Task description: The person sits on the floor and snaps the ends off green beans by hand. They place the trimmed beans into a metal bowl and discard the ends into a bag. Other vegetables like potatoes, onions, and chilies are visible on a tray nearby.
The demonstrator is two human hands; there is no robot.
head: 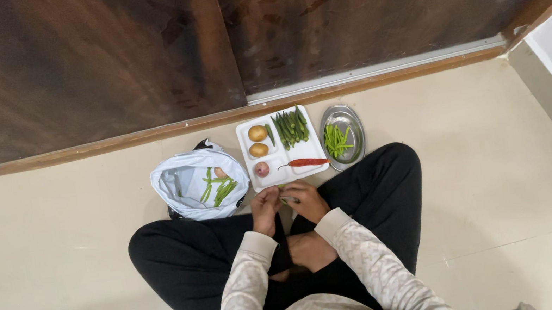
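Fingers (280, 196) of both hands pinching a small green bean (287, 200) between left hand (266, 209) and right hand (307, 200), above crossed legs, just beside the white tray's (248, 153) near edge; seeming light, stiff, snappable, best gripped at its ends.

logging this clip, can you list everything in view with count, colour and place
green bean piece: one, green, pinched between both hands above the lap
white tray: one, white, compartmented, on the floor in front of the knees
potatoes: two, tan, tray's left compartments
onion: one, pinkish, tray's lower left compartment
okra: a bunch, green, tray's upper right compartment
red chilli: one, red, tray's lower compartment
steel plate: one, silver, right of the tray
cut beans: a pile, green, on the steel plate
bag: one, white, open, left of the tray, green beans inside
door: dark brown wood, behind
floor: cream tiles
left hand: on the bean piece
right hand: on the bean piece
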